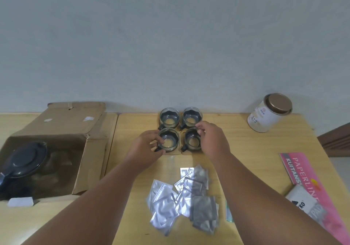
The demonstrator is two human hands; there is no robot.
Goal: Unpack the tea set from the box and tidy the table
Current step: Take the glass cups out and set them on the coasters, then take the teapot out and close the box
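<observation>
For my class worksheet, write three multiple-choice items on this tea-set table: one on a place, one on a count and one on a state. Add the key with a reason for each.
1. Where is the dark round-lidded teapot?
A. inside the open brown cardboard box
B. on a shelf
C. on the floor

2. How many clear glass cups with dark holders stand in the square group?
A. two
B. three
C. four

3. What is the left hand doing?
A. lying flat and idle
B. gripping the near-left glass cup
C. holding a spoon

Key:
1 A, the teapot's lid shows between the box walls.
2 C, the cups stand in two rows of two.
3 B, its fingers curl round that cup.
</observation>
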